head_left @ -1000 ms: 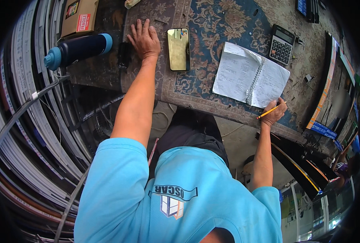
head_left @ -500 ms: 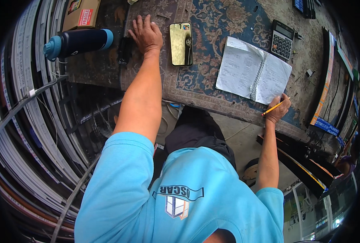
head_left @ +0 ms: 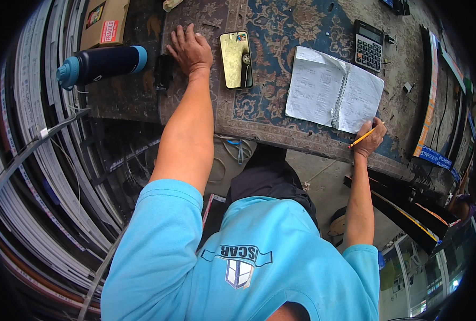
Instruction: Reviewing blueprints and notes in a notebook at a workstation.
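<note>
Handwriting in the notebook illegibly small

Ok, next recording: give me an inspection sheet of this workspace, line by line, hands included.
Surface: table with a worn, floral-patterned covering.
Job's things: open spiral notebook with writing on its pages; yellow pencil; calculator beyond the notebook; phone between left hand and notebook.
Clutter: dark blue bottle on its side; cardboard box behind it; small debris at right.
Hands: left hand palm down, fingers spread; right hand holds the pencil by the notebook's near right corner.
Cables: cords below the table edge; type unclear.
Surroundings: long strips stacked at left.
</note>
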### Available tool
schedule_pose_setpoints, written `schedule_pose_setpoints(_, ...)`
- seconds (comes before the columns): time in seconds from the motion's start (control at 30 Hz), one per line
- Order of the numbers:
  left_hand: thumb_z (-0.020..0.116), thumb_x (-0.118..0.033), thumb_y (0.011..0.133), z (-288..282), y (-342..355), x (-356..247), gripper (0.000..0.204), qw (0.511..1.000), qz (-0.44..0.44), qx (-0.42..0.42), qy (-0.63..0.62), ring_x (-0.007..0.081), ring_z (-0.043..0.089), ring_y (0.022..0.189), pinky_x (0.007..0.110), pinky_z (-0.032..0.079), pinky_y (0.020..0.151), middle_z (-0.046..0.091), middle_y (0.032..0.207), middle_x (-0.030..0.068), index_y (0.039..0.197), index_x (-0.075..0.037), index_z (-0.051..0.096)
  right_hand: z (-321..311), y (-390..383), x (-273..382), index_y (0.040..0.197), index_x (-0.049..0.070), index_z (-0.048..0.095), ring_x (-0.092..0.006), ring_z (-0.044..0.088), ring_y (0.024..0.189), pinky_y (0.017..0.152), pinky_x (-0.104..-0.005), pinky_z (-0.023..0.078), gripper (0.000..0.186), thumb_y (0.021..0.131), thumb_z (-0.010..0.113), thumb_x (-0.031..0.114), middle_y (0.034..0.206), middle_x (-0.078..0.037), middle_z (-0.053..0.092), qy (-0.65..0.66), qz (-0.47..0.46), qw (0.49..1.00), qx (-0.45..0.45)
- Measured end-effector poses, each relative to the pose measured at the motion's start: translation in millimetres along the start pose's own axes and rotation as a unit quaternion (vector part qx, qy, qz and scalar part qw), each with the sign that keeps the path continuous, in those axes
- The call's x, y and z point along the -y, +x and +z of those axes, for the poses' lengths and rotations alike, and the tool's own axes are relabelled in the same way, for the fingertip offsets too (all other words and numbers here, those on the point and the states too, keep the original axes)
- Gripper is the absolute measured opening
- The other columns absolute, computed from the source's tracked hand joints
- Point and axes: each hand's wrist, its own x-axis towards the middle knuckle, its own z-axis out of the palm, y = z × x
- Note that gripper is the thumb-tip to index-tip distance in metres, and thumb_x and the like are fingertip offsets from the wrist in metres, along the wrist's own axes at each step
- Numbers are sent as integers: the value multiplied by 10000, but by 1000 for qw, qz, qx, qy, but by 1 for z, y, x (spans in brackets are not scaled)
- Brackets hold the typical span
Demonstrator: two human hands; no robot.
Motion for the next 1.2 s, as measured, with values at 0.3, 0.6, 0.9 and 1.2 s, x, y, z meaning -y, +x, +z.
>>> schedule_pose_setpoints(0.3,476,-309,1011,-1,1,-2,430,1000,1,11,15,326,336,1507,624,173,1231,470,1567,104,1405,-190,598,1,0,1,1228,68,583,-336,592,1108,930,-473,451,335,955,585,262,1147,-142,584,-19,10,1000,7)
schedule_pose_setpoints(0.6,482,-312,1014,-1,1,0,426,1000,0,13,14,329,337,1506,623,184,1224,473,1567,95,1404,-187,602,0,0,3,1221,85,586,-334,593,1130,925,-471,457,314,947,602,237,1158,-131,591,-14,14,1000,10)
schedule_pose_setpoints(0.9,470,-291,1011,-1,1,-4,413,1000,1,14,10,333,337,1504,623,178,1229,468,1565,105,1387,-180,601,-1,2,2,1212,94,592,-327,594,1113,911,-457,450,306,943,604,240,1150,-123,593,-8,6,1000,0)
schedule_pose_setpoints(1.2,481,-322,1011,0,1,-1,427,1000,1,6,20,319,356,1500,618,195,1224,485,1563,86,1399,-200,612,-1,1,5,1196,83,594,-328,597,1105,907,-460,450,302,940,607,244,1137,-123,597,-5,9,1000,-3)
